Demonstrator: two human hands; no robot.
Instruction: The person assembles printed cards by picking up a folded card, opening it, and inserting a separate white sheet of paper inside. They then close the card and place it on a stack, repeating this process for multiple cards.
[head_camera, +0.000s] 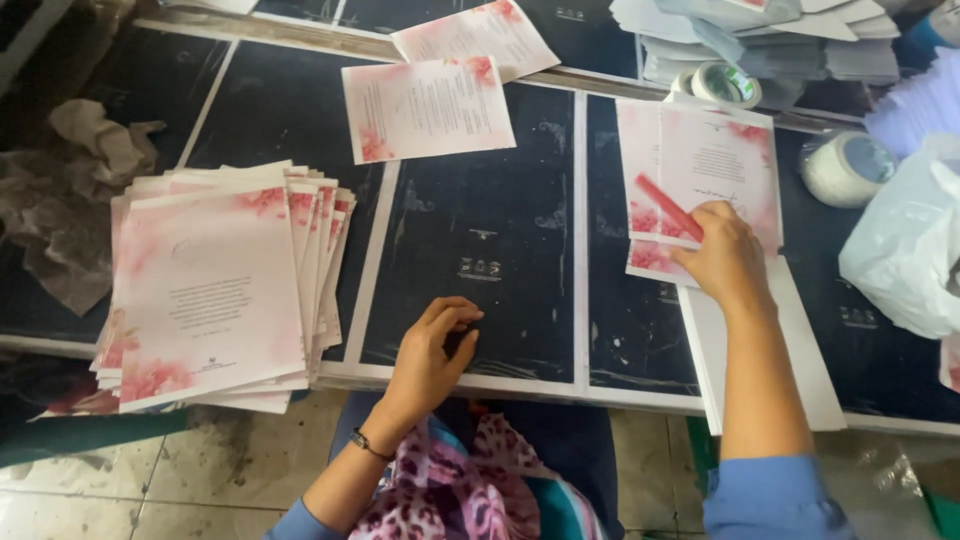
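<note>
Right hand (728, 258): fingers closed on a red strip (668, 207), pressed onto the floral printed sheets (716, 160) at the right of the dark surface (480, 230). Left hand (432, 352): fingers loosely curled, holding nothing, resting on the near edge. A fanned stack of floral sheets (210, 290) lies left.

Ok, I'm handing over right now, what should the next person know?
Left hand: empty, fingers curled, resting on the dark table near its front edge.
Right hand: pressing a red strip onto the floral sheets at right.
Fanned stack of the same sheets lies at left; two loose sheets at the back; tape rolls at far right.
Which pile is finished, I cannot tell.
</note>
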